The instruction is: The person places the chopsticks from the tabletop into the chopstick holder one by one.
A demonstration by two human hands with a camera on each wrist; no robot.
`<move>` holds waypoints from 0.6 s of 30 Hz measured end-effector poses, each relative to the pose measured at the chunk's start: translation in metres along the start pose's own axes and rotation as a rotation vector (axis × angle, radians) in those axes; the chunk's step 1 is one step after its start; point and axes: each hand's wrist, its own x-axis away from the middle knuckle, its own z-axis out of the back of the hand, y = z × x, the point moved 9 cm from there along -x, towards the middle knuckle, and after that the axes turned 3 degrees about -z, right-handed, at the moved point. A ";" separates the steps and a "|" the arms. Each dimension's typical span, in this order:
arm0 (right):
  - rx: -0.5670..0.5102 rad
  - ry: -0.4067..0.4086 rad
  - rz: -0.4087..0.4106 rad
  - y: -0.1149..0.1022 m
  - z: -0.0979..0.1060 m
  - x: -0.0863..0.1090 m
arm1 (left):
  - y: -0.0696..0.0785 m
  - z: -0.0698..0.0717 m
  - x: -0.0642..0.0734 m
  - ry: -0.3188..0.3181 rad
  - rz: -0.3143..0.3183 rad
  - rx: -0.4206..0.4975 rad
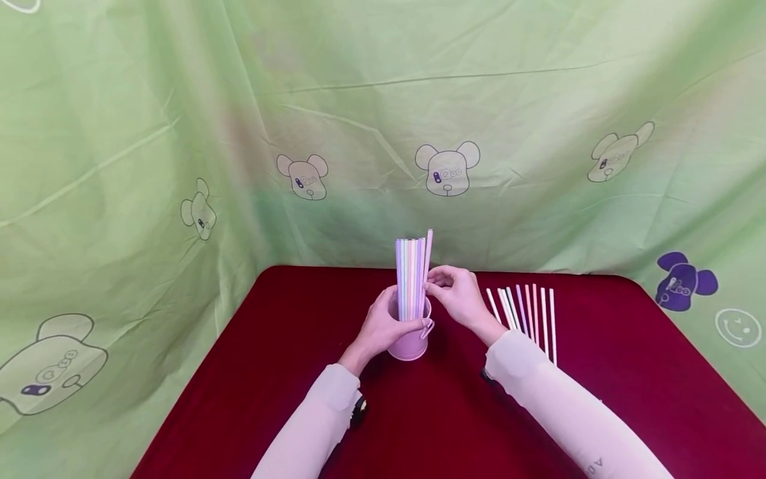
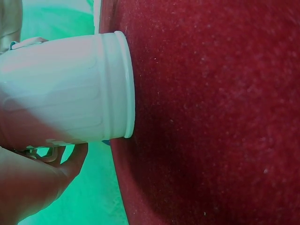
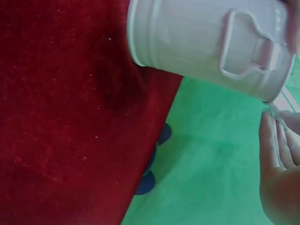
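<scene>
A small pink bucket (image 1: 408, 348) with side handles stands upright on the table, packed with pastel straws (image 1: 409, 276). My left hand (image 1: 382, 326) grips it around the rim, thumb across the near side. At the rim's right side, my right hand (image 1: 459, 296) pinches a pink straw (image 1: 429, 243) that rises above the others; its lower end is hidden. In the left wrist view the bucket (image 2: 61, 89) looks pale, with fingers (image 2: 75, 159) at its upper part. The right wrist view shows a handle (image 3: 228, 42) on the bucket and my right hand (image 3: 281, 173) near the rim.
Several loose straws (image 1: 535, 306) lie fanned out on the right of the dark red tablecloth (image 1: 269, 372), partly behind my right forearm. Green fabric (image 1: 371, 100) printed with bear heads hangs behind the table and on its left.
</scene>
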 end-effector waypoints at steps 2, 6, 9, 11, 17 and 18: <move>0.014 -0.027 -0.006 0.004 -0.004 0.001 | 0.000 0.000 0.000 0.000 -0.003 0.002; 0.037 -0.060 -0.007 0.006 -0.008 0.004 | 0.003 0.001 -0.001 -0.002 -0.014 0.000; 0.042 -0.072 0.000 0.005 -0.009 0.004 | 0.005 0.002 -0.001 -0.002 -0.017 -0.006; 0.050 -0.077 0.002 0.005 -0.008 0.004 | 0.005 0.002 0.000 0.000 -0.017 -0.011; 0.093 -0.070 -0.024 0.007 0.001 0.007 | 0.005 0.002 0.002 -0.006 -0.013 -0.009; 0.103 -0.066 -0.031 0.008 0.004 0.007 | 0.005 0.002 0.002 -0.006 -0.013 -0.008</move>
